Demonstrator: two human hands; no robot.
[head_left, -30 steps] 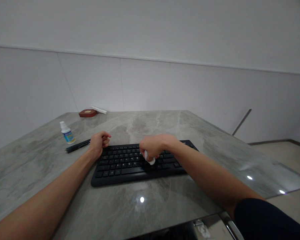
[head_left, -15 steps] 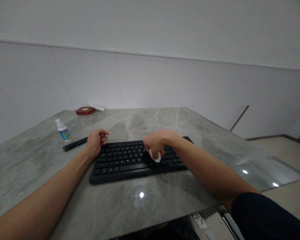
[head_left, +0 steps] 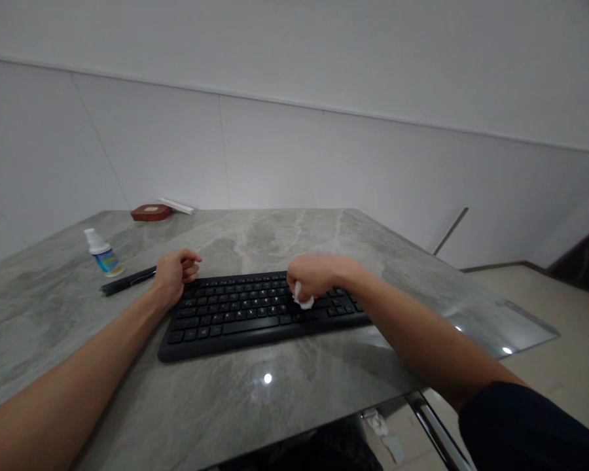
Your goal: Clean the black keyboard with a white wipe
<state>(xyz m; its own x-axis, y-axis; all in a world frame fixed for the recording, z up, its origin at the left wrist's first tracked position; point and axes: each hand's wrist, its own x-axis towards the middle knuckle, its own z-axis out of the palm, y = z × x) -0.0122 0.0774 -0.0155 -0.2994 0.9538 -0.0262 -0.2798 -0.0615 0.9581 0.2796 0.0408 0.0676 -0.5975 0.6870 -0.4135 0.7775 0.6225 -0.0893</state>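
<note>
A black keyboard (head_left: 245, 325) lies on the grey marbled table. My right hand (head_left: 310, 275) is closed on a crumpled white tissue (head_left: 304, 302) and presses it onto the keys right of the keyboard's middle. My left hand (head_left: 174, 271) rests against the far left corner of the keyboard, its fingers curled in, with nothing visible between them. Just left of that hand lies a dark, slim pen-like item (head_left: 127, 282), partly hidden behind the wrist. Farther left stands a small white spray bottle (head_left: 104, 254) with a blue and yellow label.
On the far left of the marbled table (head_left: 275, 235) are a reddish-brown box (head_left: 150, 212) and a thin white object (head_left: 177, 206). White wall panels rise behind. Below the near edge, a metal bar (head_left: 434, 428) and some white pieces (head_left: 385, 435) show at the lower right.
My right hand has slid a little to the right over the keys with the tissue. My left hand stays at the keyboard's corner. The whole view has shifted slightly.
</note>
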